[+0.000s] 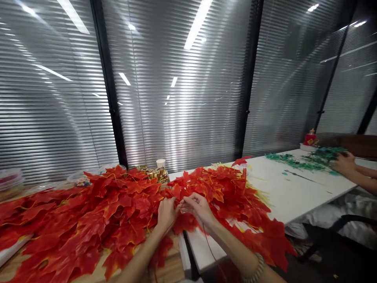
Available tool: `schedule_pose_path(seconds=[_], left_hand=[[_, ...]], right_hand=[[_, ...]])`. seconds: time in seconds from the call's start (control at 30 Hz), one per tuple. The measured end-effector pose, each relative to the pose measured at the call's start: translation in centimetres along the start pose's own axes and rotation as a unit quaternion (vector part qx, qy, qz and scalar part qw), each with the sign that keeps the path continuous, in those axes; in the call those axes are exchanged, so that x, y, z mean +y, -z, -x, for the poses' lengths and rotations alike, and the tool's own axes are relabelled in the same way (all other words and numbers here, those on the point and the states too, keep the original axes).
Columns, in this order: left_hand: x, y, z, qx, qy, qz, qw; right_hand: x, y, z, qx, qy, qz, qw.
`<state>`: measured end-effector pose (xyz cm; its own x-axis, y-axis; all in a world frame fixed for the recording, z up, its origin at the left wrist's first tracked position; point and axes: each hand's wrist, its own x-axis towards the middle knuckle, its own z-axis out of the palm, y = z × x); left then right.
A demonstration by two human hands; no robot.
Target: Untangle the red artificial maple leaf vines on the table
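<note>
A big heap of red artificial maple leaves covers the tables in front of me. My left hand rests on the heap with its fingers curled in a pinch on a leaf at the centre. My right hand meets it there, fingers bent and pinching something small that I cannot make out. A thin dark red thread hangs down from my right hand along my forearm. A beaded bracelet sits on my right wrist.
A white table extends to the right, where another person's hands work on green leaves beside a red ornament. A paper cup and gold wrappers stand behind the heap. Plastic containers sit far left; blinds behind.
</note>
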<state>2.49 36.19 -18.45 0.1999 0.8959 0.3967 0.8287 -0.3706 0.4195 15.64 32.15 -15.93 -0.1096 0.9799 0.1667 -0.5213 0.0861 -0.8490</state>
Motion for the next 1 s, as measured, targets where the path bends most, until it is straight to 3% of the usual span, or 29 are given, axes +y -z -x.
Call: schedule_pose_path(seconds=[0.13, 0.23, 0.37, 0.53, 0.63, 0.7, 0.87, 1.0], left_hand=[[-0.2, -1.2, -0.9, -0.006, 0.003, -0.011, 1.000], [0.2, -1.9, -1.4, -0.008, -0.011, 0.002, 1.000], [-0.2, -1.5, -2.0, 0.008, -0.022, 0.055, 0.998], [-3.5, 1.8, -2.4, 0.061, 0.019, 0.207, 0.976], [-4.6, 3.0, -2.0, 0.117, 0.101, 0.447, 0.881], [-4.7, 3.1, -1.6, 0.123, 0.126, 0.512, 0.841], [-4.2, 2.4, -1.0, 0.093, 0.139, 0.528, 0.833], [-4.5, 2.4, -0.9, 0.102, 0.149, 0.536, 0.824]], right_hand=[[1.0, -1.4, -5.1, 0.016, 0.073, 0.041, 0.996], [3.0, -2.2, -8.9, 0.076, 0.110, 0.040, 0.990], [4.9, -2.1, -11.2, 0.118, 0.129, 0.021, 0.984], [4.9, -1.9, -10.4, 0.064, 0.166, 0.018, 0.984], [5.2, -2.5, -9.3, 0.009, 0.129, 0.024, 0.991], [5.6, -2.8, -8.6, -0.022, 0.101, 0.040, 0.994], [6.1, -2.3, -7.5, -0.037, 0.064, 0.070, 0.995], [5.9, -1.8, -7.2, -0.053, 0.049, 0.055, 0.996]])
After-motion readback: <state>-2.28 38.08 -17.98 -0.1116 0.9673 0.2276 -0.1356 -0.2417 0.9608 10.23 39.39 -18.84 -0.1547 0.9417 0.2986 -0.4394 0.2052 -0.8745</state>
